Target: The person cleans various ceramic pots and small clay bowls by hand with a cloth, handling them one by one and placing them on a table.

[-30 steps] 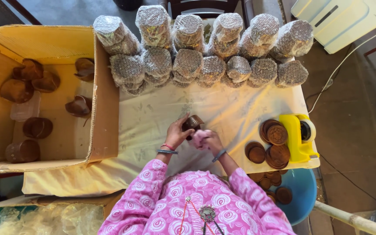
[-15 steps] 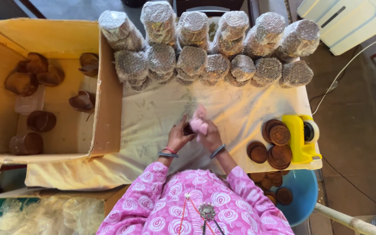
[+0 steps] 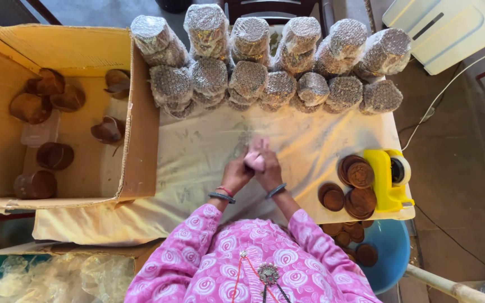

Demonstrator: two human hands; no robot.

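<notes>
You're now pressing both hands together over the white cloth [image 3: 197,157]: left hand [image 3: 238,173] and right hand [image 3: 269,168] are clenching a pink rag [image 3: 255,160], and the brown disc seen a second ago is hidden between your palms.

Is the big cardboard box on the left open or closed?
Open. The cardboard box has its top uncovered, so the brown cups lying scattered inside it show plainly.

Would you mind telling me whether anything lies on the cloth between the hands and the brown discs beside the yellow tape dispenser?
Nothing visible does. The right hand and left hand meet over bare cloth, and the stretch across to the brown discs shows only cloth.
</notes>
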